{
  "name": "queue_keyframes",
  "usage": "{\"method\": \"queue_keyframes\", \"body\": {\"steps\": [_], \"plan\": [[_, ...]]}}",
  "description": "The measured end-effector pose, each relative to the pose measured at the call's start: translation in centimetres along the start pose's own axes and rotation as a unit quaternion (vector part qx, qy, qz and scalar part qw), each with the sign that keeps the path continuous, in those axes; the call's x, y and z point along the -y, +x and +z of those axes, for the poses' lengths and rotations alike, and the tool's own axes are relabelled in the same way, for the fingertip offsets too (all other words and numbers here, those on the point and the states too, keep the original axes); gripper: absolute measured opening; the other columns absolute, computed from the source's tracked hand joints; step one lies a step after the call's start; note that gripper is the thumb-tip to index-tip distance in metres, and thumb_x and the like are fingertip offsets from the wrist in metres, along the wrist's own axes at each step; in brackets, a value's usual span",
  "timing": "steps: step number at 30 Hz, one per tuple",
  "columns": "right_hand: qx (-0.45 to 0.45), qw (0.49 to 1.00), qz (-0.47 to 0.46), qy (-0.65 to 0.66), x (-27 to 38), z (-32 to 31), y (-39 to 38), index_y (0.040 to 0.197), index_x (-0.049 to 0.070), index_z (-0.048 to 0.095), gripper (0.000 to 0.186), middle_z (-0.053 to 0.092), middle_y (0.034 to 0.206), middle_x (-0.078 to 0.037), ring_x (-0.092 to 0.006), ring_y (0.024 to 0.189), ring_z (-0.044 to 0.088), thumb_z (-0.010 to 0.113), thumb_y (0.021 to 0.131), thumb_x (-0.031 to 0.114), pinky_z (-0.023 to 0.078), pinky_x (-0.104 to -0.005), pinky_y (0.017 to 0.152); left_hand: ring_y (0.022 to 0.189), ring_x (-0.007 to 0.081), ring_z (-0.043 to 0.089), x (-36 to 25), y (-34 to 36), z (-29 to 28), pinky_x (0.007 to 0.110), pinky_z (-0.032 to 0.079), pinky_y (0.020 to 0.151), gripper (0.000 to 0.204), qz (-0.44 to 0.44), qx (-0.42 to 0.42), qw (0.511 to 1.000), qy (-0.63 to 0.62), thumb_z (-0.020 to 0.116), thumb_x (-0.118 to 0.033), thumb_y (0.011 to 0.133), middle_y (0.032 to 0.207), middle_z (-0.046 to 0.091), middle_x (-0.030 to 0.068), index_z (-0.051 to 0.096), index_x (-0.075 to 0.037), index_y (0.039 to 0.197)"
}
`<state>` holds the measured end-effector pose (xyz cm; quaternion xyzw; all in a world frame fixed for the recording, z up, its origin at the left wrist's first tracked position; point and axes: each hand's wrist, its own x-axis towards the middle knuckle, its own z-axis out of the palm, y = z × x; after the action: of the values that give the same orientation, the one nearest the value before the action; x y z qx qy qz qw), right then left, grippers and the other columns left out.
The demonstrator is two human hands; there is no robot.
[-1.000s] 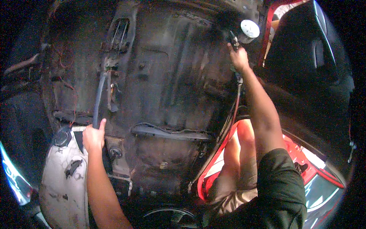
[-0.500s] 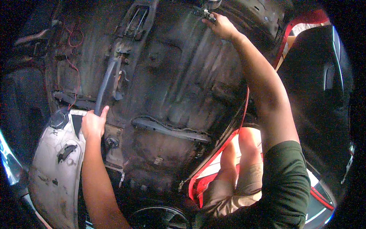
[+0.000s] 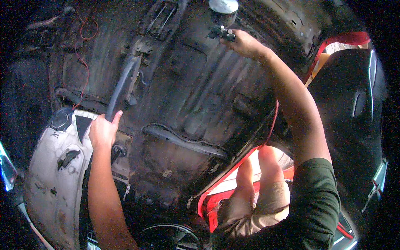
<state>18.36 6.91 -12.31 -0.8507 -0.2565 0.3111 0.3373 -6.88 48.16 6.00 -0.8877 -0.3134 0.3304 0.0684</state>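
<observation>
My left hand (image 3: 103,132) is closed round the lower end of a long grey handbrake lever (image 3: 121,85), its thumb lying along the lever. The lever's upper end meets a metal bracket on the raised tunnel of a bare car floor (image 3: 196,100). Further away, at the upper right, my right hand (image 3: 246,43) grips a small dark tool that looks like a spray gun (image 3: 226,34). A silvery round cup (image 3: 223,6) stands just beyond the tool and appears to belong to it. The fingers hide most of the tool's handle.
A pale, scuffed panel (image 3: 52,179) stands at the left. A thin red wire (image 3: 86,71) trails over the floor. Low in front are a steering wheel (image 3: 171,228) and a grey crossbar (image 3: 183,141). My legs (image 3: 271,183) are by the red door sill; a dark door (image 3: 341,100) is right.
My right hand has come a little nearer with the spray gun, and more of the silvery cup shows. My left hand keeps its hold on the handbrake lever. The view has shifted slightly.
</observation>
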Motion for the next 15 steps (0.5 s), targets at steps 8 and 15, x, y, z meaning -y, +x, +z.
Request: {"method": "queue_keyframes", "body": {"steps": [8, 15], "plan": [[-0.133, 0.974, 0.073, -0.169, -2.4, -1.9, 3.6, 0.124, -0.001, 0.054, 0.047, 0.069, 0.104, -0.029, -0.0484, 0.102, 0.064, 0.062, 0.097, 0.037, 0.051, -0.0545, 0.086, 0.090, 0.0430, 0.071, 0.0, -0.1, 0.0, 0.052, 0.055, 0.080, 0.068, -0.001, -0.008, 1.000, 0.013, 0.065, -0.070, 0.084, 0.090, 0.072, 0.0249, 0.074, -0.002, 0.088], [-0.039, 0.980, 0.076, -0.181, -3.2, -1.1, 2.7, 0.122, 0.000, 0.055, 0.042, 0.069, 0.103, -0.028, -0.0467, 0.100, 0.066, 0.064, 0.096, 0.032, 0.052, -0.0522, 0.085, 0.090, 0.0427, 0.071, -0.1, -0.1, 0.0, 0.051, 0.055, 0.079, 0.067, -0.003, -0.011, 1.000, 0.007, 0.066, -0.069, 0.083, 0.090, 0.072, 0.0247, 0.074, -0.002, 0.087]]}}
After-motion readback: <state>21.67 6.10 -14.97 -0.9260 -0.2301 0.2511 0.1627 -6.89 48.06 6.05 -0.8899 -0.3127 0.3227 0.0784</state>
